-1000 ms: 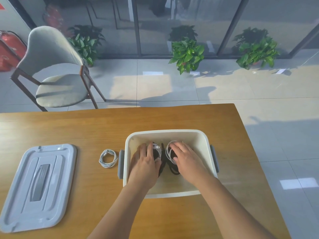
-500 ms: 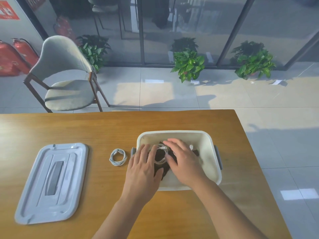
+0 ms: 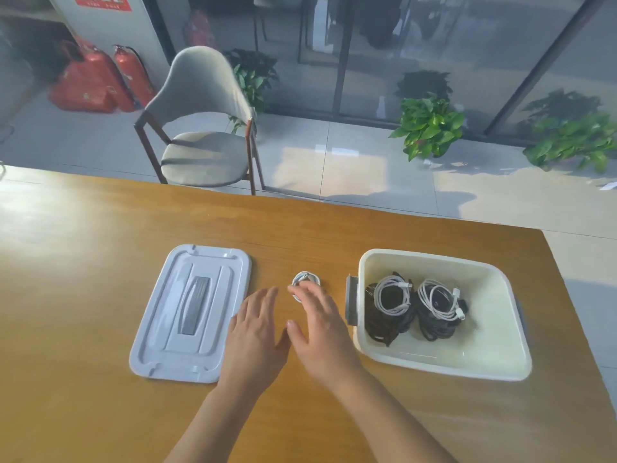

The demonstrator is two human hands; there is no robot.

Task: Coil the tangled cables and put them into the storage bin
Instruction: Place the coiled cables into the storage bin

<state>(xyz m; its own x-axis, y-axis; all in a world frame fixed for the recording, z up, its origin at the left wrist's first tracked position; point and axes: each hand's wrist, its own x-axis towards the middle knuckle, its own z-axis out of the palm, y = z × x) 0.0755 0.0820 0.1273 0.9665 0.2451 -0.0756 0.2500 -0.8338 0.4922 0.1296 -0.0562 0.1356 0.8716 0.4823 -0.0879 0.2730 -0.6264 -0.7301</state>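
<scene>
Both hands hovering by the last cable
Right hand and left hand, fingers spread and holding nothing, are reaching over the small coiled white cable just left of the cream plastic storage bin.

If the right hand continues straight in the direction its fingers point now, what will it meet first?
Most likely the small white coiled cable on the table. The right hand has its fingers stretched toward it, already overlapping its near edge; whether they touch is unclear.

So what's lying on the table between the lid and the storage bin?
In the head view, a small coiled white cable lies between the lid and the storage bin, with the right hand reaching over it.
</scene>
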